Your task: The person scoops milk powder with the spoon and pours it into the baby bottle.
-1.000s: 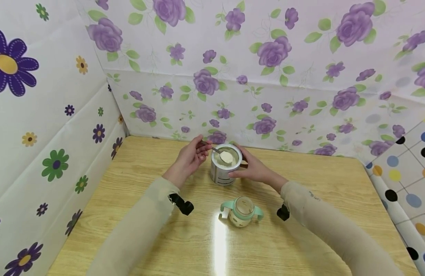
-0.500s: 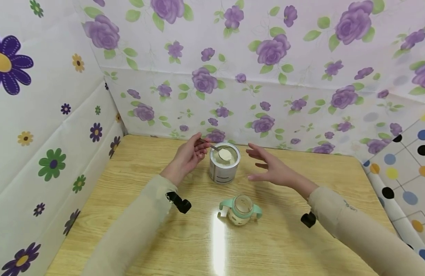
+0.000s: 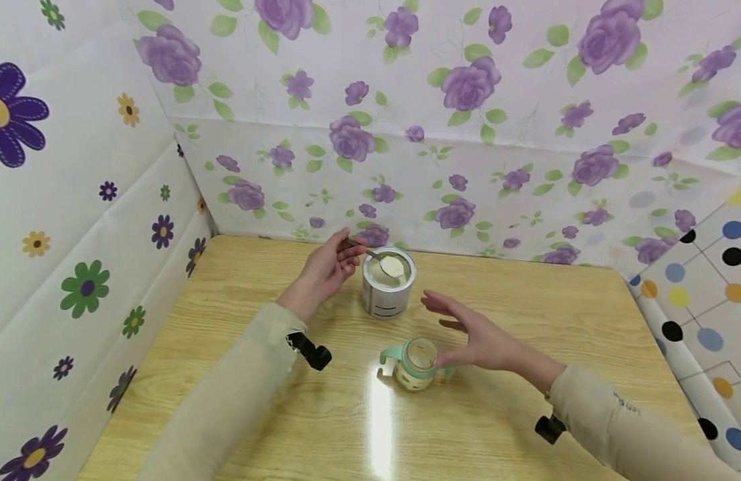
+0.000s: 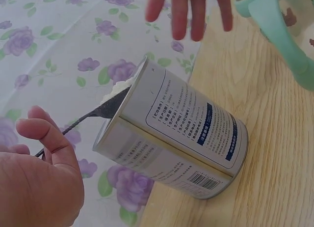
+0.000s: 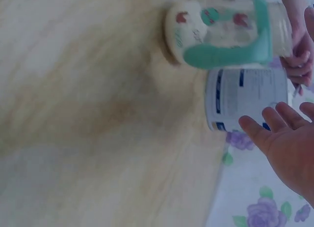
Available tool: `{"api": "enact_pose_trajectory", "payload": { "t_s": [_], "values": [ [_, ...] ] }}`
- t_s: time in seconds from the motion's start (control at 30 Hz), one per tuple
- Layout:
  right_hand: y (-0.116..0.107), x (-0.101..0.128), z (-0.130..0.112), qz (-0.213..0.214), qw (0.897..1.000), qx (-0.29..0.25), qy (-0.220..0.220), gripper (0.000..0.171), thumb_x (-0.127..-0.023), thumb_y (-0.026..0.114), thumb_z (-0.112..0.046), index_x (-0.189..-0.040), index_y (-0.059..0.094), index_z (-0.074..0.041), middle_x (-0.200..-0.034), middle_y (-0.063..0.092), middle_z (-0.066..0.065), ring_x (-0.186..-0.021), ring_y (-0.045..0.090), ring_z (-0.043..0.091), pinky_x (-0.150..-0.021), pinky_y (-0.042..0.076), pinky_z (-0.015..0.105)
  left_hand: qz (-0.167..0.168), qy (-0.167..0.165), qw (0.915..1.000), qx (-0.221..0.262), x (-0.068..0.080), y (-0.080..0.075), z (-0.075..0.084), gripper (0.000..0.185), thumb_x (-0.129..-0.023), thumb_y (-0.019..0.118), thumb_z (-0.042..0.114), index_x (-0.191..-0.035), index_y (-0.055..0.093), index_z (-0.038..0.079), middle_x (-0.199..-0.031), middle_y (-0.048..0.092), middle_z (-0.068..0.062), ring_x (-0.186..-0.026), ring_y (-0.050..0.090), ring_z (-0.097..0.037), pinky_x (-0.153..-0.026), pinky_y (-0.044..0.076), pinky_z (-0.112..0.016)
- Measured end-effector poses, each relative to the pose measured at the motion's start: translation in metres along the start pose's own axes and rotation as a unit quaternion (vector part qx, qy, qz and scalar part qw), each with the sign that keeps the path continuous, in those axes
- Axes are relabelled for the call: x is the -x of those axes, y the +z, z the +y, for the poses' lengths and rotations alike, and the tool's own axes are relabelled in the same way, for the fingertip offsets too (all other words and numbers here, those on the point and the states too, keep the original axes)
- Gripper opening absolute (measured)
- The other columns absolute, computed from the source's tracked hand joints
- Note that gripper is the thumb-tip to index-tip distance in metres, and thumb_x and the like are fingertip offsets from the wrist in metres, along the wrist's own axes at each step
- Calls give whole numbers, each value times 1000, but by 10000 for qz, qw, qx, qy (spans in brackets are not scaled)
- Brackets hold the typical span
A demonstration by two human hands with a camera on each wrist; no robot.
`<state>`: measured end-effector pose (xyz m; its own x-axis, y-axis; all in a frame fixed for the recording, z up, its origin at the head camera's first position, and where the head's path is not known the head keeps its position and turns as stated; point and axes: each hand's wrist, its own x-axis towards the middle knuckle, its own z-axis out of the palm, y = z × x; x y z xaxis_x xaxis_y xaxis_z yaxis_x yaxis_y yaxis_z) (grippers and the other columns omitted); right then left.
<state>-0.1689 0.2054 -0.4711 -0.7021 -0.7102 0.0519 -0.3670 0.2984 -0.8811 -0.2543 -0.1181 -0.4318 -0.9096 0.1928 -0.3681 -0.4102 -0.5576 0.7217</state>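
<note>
My left hand (image 3: 326, 272) pinches the handle of a metal spoon (image 4: 107, 109) heaped with pale powder. The spoon's bowl is over the mouth of a printed can (image 3: 387, 302), which stands upright and holds more of the powder. My right hand (image 3: 475, 337) is spread, thumb apart from the fingers, with nothing in its grasp. Its thumb tip overlaps the rim of a baby bottle (image 3: 415, 379) in the head view. The lidless bottle has a mint-green collar with two handles (image 5: 228, 55) and some powder inside; the right handle is partly hidden behind the thumb.
The wooden table (image 3: 496, 421) ends at a back wall of purple rose-print cloth (image 3: 352, 140). Daisy-print cloth (image 3: 105, 267) hangs at the left and dotted cloth (image 3: 701, 321) at the right. The bottle stands in front of the can, slightly to its right.
My right hand has let go of the can, drawn off to the right, then come forward to the bottle. The left hand keeps the loaded spoon over the can.
</note>
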Motion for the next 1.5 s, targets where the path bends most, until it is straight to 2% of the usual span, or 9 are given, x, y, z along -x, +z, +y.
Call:
{"api": "enact_pose_trajectory", "payload": {
  "t_s": [0.2,0.3,0.4,0.57,0.77,0.97,1.2,1.33,1.5],
  "values": [
    [26,6,13,52,10000,5,-59,108,-85,93,-18,-170,27,-13,-170,37,13,-154,38,41,-117,39,65,-76,22,10000,-12,3,0,3,41,-116,50,34,-101,71,2,-78,73,-2,-60,58,-11,-51,39,-17],
    [36,6,17,124,9999,-10,-115,101,-85,94,-18,-166,34,-8,-166,42,18,-150,44,41,-115,42,64,-98,43,9999,-31,5,0,4,41,-116,50,35,-101,71,2,-78,73,-2,-61,58,-11,-51,39,-17],
    [43,7,19,214,9996,133,-95,93,-85,94,-22,-162,43,-8,-162,49,18,-146,50,39,-112,47,60,-111,52,9999,-34,6,0,5,41,-116,50,34,-102,70,1,-79,73,-2,-60,59,-11,-51,39,-17],
    [51,7,23,330,9992,227,-6,80,-87,93,-25,-155,54,-9,-156,57,13,-139,57,34,-107,52,59,-106,47,9999,15,9,1,5,41,-116,51,34,-103,71,0,-78,73,-3,-59,60,-11,-50,39,-17],
    [53,7,24,348,9993,35,88,76,-88,92,-25,-153,56,-11,-153,59,10,-136,59,30,-108,52,59,-155,42,9999,-52,20,6,4,41,-116,50,35,-106,69,0,-79,72,-3,-60,58,-10,-50,41,-16],
    [52,6,25,352,9992,116,141,76,-88,92,-28,-154,57,-15,-153,60,5,-137,59,22,-109,52,53,-360,5,9989,-314,38,12,-1,43,-117,48,35,-100,73,3,-80,72,-1,-62,57,-7,-54,45,-15],
    [50,4,27,441,9988,202,9,75,-88,92,-24,-152,57,-8,-152,62,6,-136,59,20,-110,52,54,-818,-115,9952,-530,59,17,-11,47,-118,42,33,-100,75,5,-76,73,1,-57,59,-6,-48,41,-14],
    [49,4,26,432,9989,155,37,75,-89,92,-23,-152,56,-6,-152,61,6,-139,57,19,-112,49,56,-1069,-219,9924,-565,68,18,-19,47,-118,43,33,-99,76,6,-75,73,1,-57,60,-6,-49,43,-13],
    [49,4,26,460,9989,72,28,76,-87,93,-21,-151,56,-3,-149,64,8,-137,60,23,-113,50,49,-1280,-386,9884,-716,77,18,-29,45,-118,44,34,-103,75,6,-77,72,1,-59,60,-7,-49,43,-14]
  ]
}}
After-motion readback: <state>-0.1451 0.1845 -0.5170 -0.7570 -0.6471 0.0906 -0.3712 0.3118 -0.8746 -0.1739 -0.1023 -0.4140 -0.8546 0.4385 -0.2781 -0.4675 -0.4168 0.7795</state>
